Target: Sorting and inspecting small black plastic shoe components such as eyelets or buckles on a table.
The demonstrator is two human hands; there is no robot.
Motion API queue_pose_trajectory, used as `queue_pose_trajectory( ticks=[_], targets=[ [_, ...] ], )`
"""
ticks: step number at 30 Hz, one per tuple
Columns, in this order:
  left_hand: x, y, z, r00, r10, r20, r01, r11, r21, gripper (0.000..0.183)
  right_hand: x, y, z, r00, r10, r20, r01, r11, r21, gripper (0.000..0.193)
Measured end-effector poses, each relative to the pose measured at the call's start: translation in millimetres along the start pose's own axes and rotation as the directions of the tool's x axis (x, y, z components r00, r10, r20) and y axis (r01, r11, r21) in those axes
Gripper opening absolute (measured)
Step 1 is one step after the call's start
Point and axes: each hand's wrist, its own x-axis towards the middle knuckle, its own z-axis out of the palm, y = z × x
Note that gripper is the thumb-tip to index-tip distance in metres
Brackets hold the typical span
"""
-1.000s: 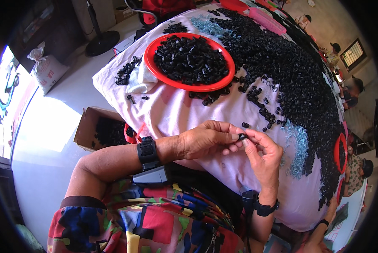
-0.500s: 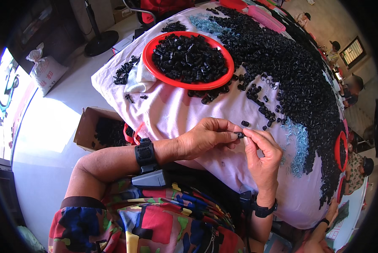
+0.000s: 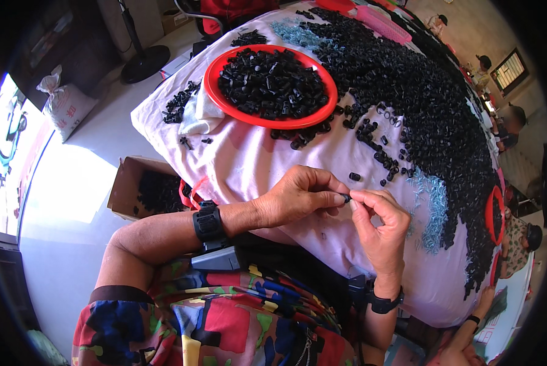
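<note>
Between thumb and fingers my left hand (image 3: 307,194) pinches a small black plastic part (image 3: 345,198). My right hand (image 3: 380,216) meets it from the other side, its thumb and index finger closed at the same part. What the right fingertips themselves hold, beyond that part, is too small to make out. A single black cylinder-shaped part (image 3: 354,177) lies on the cloth just past my fingertips. Farther off, a red basin (image 3: 210,93) is heaped with black plastic parts (image 3: 270,82).
Black parts (image 3: 408,91) spread thickly over the pale pink cloth (image 3: 249,158), with piles of small light-blue pieces (image 3: 432,207) beside them. A white rag (image 3: 199,114) touches the basin. At left stand a cardboard box (image 3: 122,189) and a white sack (image 3: 66,104). Other people sit along the right.
My right fingers have closed in slightly toward my left hand, covering more of the small black part. Another person's hand at lower right has shifted a little.
</note>
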Motion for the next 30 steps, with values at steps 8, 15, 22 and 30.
queue_pose_trajectory(
  ticks=[8,15,22,30],
  targets=[
    [1,-2,1,0.999,0.034,0.041,-0.037,0.996,0.083,0.017,-3,1,-1,0.991,0.129,0.021,-0.130,0.989,0.071,0.017],
    [-1,4,1,0.997,0.006,0.079,-0.018,0.988,0.155,0.019,1,3,-7,0.997,-0.049,0.058,0.049,0.999,0.003,0.016],
    [-2,2,0,0.996,-0.023,0.087,0.008,0.986,0.168,0.017,0,3,-7,0.992,-0.096,0.086,0.096,0.995,0.002,0.015],
    [-7,2,10,1.000,0.015,0.006,-0.016,0.950,0.310,0.016,0,4,-8,0.991,-0.054,0.122,0.057,0.998,-0.020,0.012]
  ],
)
